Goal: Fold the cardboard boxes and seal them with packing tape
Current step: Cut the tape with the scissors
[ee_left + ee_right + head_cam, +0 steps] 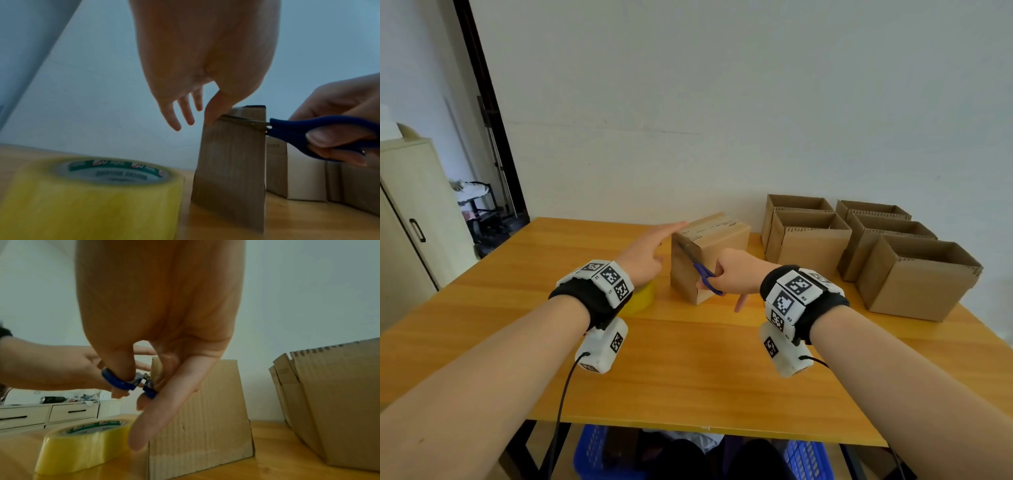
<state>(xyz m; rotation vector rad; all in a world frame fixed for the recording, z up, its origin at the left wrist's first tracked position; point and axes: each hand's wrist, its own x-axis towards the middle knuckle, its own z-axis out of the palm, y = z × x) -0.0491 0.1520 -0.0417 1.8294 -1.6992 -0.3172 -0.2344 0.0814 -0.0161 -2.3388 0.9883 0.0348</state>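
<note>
Judged light, stiff closed brown cardboard box (709,255) steadied under flat left hand (650,250); right hand (736,270) grip closed round blue-handled scissors (705,274).

A closed brown corrugated cardboard box (709,255) is standing upright mid-table, apparently taped along its top seam. A yellowish roll of clear packing tape (88,193) is lying flat just beside its left side. Five open-topped brown cardboard boxes (873,246) are clustering at the right.
</note>
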